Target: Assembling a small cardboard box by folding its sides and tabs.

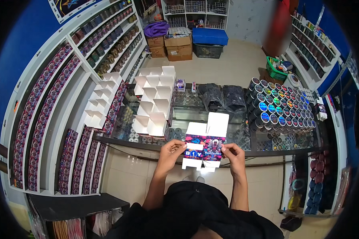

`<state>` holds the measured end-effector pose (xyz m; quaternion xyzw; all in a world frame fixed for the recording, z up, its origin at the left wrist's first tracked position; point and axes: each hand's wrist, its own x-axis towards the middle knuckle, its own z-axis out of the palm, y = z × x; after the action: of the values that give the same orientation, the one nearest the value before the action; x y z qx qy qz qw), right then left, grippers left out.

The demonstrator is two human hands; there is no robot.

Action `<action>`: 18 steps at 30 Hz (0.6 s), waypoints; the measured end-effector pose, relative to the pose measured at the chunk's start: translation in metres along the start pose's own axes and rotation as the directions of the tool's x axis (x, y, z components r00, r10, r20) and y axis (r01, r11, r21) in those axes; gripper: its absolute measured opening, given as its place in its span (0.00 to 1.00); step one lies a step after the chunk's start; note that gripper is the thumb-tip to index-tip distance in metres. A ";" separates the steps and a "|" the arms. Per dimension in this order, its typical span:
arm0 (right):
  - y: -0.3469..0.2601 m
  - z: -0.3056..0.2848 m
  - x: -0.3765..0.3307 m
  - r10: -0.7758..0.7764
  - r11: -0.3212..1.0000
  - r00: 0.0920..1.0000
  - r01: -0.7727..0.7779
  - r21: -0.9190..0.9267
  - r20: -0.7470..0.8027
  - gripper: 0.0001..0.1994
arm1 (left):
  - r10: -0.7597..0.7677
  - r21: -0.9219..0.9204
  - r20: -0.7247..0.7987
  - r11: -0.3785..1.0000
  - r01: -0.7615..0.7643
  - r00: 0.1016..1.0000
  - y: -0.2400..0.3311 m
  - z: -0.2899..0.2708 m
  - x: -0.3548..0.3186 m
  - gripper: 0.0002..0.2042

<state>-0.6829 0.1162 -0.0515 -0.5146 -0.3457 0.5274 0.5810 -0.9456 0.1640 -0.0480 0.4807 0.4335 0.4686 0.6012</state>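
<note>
In front of the glass counter I hold up a printed carton [203,148] in dark purple, blue and pink, its white flaps standing out above and below. My left hand [172,153] pinches its left edge between thumb and fingers. At the opposite edge my right hand [233,154] grips it the same way. The carton shows two printed faces side by side; I cannot tell whether it is flat or partly folded. Beyond my left hand, several open-topped white-lined boxes [153,105] stand in rows on the counter.
Stacked round jars with shiny lids [281,103] cover the counter's right part. Two black plastic bags [215,95] lie at its far edge. More open boxes [101,99] stand at the left beside a white shelf [48,123]. Brown cardboard boxes [178,46] sit behind.
</note>
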 end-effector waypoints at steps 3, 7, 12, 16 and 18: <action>0.002 -0.008 0.000 -0.004 1.000 1.000 0.004 0.002 0.004 0.05 | -0.014 -0.002 -0.002 1.000 0.014 1.000 -0.005 0.007 -0.001 0.07; 0.005 -0.013 -0.001 0.008 1.000 1.000 -0.009 -0.017 -0.018 0.04 | -0.057 -0.010 -0.008 0.998 0.057 0.998 -0.013 0.011 -0.005 0.06; 0.015 -0.014 -0.006 0.048 0.999 0.998 -0.048 -0.009 -0.042 0.04 | -0.052 -0.030 0.020 0.998 0.052 0.998 -0.008 0.009 -0.009 0.06; 0.014 0.004 -0.006 0.055 0.998 0.998 -0.057 -0.034 -0.035 0.04 | -0.056 -0.003 0.016 0.998 0.057 0.998 -0.006 -0.013 -0.011 0.06; 0.016 0.016 -0.005 0.042 0.998 0.999 -0.042 -0.050 -0.007 0.04 | -0.064 -0.027 0.015 0.998 0.064 0.998 -0.005 -0.026 -0.015 0.06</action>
<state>-0.7033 0.1133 -0.0623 -0.5377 -0.3460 0.5292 0.5577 -0.9729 0.1537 -0.0560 0.4616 0.4381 0.4516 0.6253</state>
